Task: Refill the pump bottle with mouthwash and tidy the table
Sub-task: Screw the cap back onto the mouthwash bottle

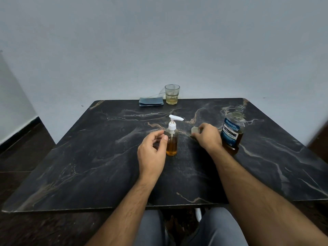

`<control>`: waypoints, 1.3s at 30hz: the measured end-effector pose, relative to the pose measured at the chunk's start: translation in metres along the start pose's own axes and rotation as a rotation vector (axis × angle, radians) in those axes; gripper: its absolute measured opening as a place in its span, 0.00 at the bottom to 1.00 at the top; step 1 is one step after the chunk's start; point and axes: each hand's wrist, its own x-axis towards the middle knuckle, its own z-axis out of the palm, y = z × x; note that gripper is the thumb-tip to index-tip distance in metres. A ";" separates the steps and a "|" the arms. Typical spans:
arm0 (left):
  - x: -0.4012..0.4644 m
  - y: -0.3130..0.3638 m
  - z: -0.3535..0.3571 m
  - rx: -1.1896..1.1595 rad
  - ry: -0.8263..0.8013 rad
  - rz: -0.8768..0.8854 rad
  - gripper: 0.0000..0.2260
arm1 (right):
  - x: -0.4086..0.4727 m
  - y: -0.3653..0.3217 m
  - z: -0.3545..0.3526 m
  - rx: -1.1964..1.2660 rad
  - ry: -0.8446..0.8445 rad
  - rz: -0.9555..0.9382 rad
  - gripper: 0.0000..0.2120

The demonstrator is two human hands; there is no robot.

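Right hand [207, 137] is pinching the cap [194, 130]; open Listerine [231, 134] is standing upright at its 3 o'clock, nearer it. Left hand [152, 150] is hovering loosely curled beside the pump bottle [171, 139].

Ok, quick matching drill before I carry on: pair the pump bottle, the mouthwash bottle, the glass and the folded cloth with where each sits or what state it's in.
Things:
1. pump bottle
2. mouthwash bottle
3. glass
4. folded cloth

States or places:
a. far edge, a little yellowish liquid at the bottom
b. white pump head on, beside the left hand
c. blue, flat at the far edge, left of the glass
d. cap off, behind the right hand

Pairs: 1-b, 2-d, 3-a, 4-c
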 end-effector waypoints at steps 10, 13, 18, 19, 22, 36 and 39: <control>-0.027 0.027 0.033 -0.090 -0.087 0.148 0.06 | -0.060 -0.014 -0.081 0.406 0.248 -0.236 0.08; -0.028 0.034 0.053 -0.120 -0.202 0.091 0.07 | -0.065 -0.008 -0.119 0.491 0.310 -0.237 0.10; -0.010 0.045 0.097 -0.098 -0.503 -0.086 0.24 | -0.054 0.016 -0.164 0.539 0.383 -0.193 0.11; -0.004 0.048 0.107 -0.088 -0.552 -0.116 0.28 | -0.052 0.020 -0.168 0.537 0.376 -0.186 0.11; 0.013 0.058 0.134 -0.087 -0.649 -0.158 0.38 | -0.048 0.031 -0.175 0.526 0.348 -0.174 0.12; 0.018 0.051 0.167 -0.032 -0.660 -0.074 0.39 | -0.025 0.044 -0.195 0.255 0.159 -0.230 0.13; 0.020 0.044 0.152 -0.057 -0.682 -0.078 0.39 | -0.019 0.034 -0.203 0.109 0.031 -0.302 0.14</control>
